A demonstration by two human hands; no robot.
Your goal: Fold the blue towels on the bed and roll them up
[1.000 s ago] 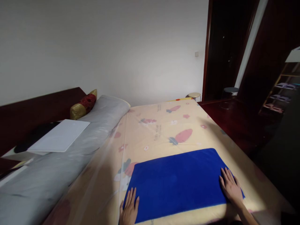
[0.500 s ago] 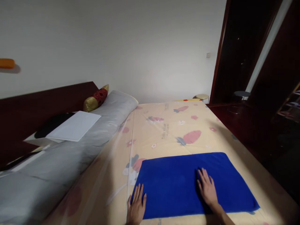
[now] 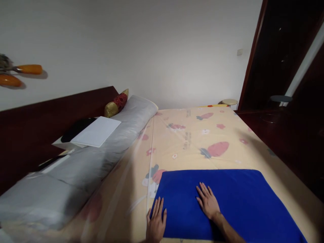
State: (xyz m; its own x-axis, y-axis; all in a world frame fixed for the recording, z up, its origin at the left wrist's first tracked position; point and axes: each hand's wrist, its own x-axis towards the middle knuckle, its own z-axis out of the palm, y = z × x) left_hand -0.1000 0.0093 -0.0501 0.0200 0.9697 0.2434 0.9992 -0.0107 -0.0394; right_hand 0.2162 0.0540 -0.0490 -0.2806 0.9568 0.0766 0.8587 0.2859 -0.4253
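Observation:
A blue cloth point(image 3: 243, 202) lies spread flat on the bed point(image 3: 164, 148), which has a cream sheet printed with strawberries and flowers. My left hand point(image 3: 156, 221) rests at the cloth's near left edge, fingers stretched out and pointing away from me. Further right, my right hand point(image 3: 208, 201) lies palm down on the cloth, left of its middle, with the fingers spread. Neither hand grips anything. The cloth's near right corner runs to the bottom of the view.
Along the dark headboard point(image 3: 58, 108) lies a long grey pillow point(image 3: 121, 131). It bears a flat white board point(image 3: 97, 131) and, at its far end, a red and gold cushion point(image 3: 117, 104). Stools point(image 3: 230, 102) stand beyond the bed.
My right hand has slid left across the cloth, nearer to my left hand. My left hand stays at the left edge. The view has turned left, so the room appears shifted right.

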